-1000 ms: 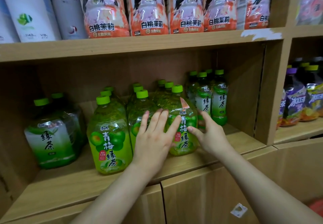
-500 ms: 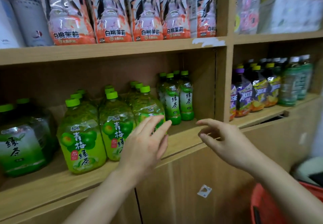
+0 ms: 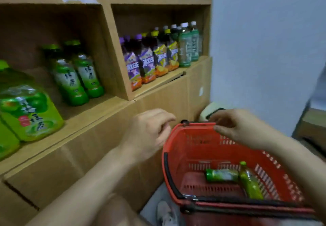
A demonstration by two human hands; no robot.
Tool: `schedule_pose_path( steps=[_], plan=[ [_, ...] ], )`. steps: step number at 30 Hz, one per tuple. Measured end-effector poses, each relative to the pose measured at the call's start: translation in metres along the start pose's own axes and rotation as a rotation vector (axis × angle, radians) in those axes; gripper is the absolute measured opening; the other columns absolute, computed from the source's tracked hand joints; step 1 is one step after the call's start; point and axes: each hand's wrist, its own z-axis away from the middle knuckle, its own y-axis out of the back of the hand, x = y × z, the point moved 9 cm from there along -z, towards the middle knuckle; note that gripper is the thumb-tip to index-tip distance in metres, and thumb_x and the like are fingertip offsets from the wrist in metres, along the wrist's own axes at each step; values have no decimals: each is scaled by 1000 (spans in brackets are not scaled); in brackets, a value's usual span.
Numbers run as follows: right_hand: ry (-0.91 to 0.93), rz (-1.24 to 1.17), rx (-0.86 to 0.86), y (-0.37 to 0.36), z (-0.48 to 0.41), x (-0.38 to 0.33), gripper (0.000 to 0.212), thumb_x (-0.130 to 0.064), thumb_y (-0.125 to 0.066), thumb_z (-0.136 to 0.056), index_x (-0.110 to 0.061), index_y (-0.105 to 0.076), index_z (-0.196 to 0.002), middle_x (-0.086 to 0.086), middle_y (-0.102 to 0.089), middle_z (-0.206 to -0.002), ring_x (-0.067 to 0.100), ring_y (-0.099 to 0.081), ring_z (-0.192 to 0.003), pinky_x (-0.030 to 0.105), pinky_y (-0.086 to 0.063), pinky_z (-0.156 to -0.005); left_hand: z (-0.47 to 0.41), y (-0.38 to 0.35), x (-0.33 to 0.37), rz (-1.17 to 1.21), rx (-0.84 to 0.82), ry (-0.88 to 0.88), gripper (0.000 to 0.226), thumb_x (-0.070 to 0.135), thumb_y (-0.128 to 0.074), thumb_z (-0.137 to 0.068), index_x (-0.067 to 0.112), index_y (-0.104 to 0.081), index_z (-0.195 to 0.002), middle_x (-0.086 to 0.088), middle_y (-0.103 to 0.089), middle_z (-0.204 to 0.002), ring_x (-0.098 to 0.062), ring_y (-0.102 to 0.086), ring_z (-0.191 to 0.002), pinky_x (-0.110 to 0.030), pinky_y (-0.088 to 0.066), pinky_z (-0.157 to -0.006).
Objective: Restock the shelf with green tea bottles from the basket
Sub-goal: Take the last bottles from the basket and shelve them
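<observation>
Head view shows two green tea bottles in the lower right of the frame, on the floor of the red basket (image 3: 194, 146). The lying bottle (image 3: 222, 175) rests on its side, long axis roughly level across the picture, cap pointing left. The tilted bottle (image 3: 251, 184) runs diagonally, cap toward the top of the frame and base toward the lower right, its neck touching the lying bottle's base end. Because they touch and are round, lifting one would likely set the other rolling. A grab at the narrow cap end could slip, so a grip round the body looks safer. The right hand (image 3: 238, 128) hovers at the basket's far rim, fingers extended and thumb apart, holding nothing; whether it touches the rim I cannot tell, and pressing there might tip the basket. The left hand (image 3: 148, 130), just left of the basket, is loosely curled and empty. On the shelf (image 3: 98, 109) at left, the small green bottles (image 3: 75, 77) stand close together, so a careless placement could topple them. A new bottle could also be misfiled beside the big green bottles (image 3: 26, 111) or the purple and yellow drinks (image 3: 146, 61).
</observation>
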Motion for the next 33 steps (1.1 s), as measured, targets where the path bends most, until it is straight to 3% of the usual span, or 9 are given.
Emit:
schedule_pose_path(
  steps=[6,9,12,16,20,24,27,30,33],
  plan=[
    [-349,-68,-13,-45,36,143,23,-24,-66,-86,-22,-68,-109,0,-71,-103,15,-65,-96,32,-50,-87,-15,-140,-4,213,-182,65,23,17,-51,-80,17,-72,-91,5,-70,-89,-11,-64,-83,-25,-49,-76],
    [-499,-111,16,-70,48,199,30,-22,-66,-86,-19,-65,-116,1,-69,-103,18,-65,-97,32,-50,-89,-18,-226,-10,269,-306,113,24,16,-55,-79,19,-71,-96,5,-70,-94,-12,-64,-89,-24,-47,-81],
    [-627,-137,2,-104,54,245,42,-25,-67,-85,-19,-57,-126,6,-67,-110,23,-63,-101,36,-48,-92,-9,-322,-17,239,-510,125,30,18,-56,-83,20,-65,-112,0,-66,-111,-19,-59,-105,-32,-45,-91],
    [-736,-141,-110,-161,44,303,66,-30,-65,-86,-20,-32,-143,13,-56,-130,28,-56,-116,39,-45,-97,22,-445,-27,153,-819,144,49,28,-54,-89,19,-45,-137,-1,-50,-137,-23,-45,-125,-34,-37,-104],
    [-813,-180,-172,-216,23,353,83,-28,-67,-85,-21,-15,-149,13,-45,-141,29,-50,-123,36,-42,-100,67,-540,-39,123,-1025,180,60,28,-54,-88,15,-33,-142,-6,-40,-146,-26,-38,-132,-31,-31,-109],
    [-864,-215,-236,-267,9,388,92,-25,-68,-85,-21,-5,-151,13,-42,-146,29,-47,-128,38,-38,-107,116,-600,-47,76,-1229,196,75,34,-56,-87,20,-15,-148,-7,-26,-152,-26,-26,-139,-42,-28,-112],
    [-898,-203,-285,-297,9,403,97,-28,-71,-82,-21,-3,-151,13,-43,-142,30,-46,-128,43,-38,-108,134,-614,-58,-17,-1278,195,84,40,-58,-86,25,-5,-149,-1,-20,-155,-22,-20,-142,-47,-22,-114],
    [-910,-65,-210,-306,7,412,91,-35,-74,-78,-14,-19,-147,11,-39,-136,30,-45,-126,41,-37,-109,131,-613,-64,-85,-1198,163,87,45,-67,-79,22,-17,-146,-2,-33,-141,-23,-30,-133,-46,-24,-111],
    [-909,-11,-200,-313,6,409,75,-32,-73,-79,-15,-32,-140,8,-38,-128,25,-49,-115,38,-42,-105,145,-618,-73,-48,-1241,302,81,40,-75,-73,23,-28,-136,-6,-36,-135,-28,-36,-128,-47,-38,-102]
  ],
)
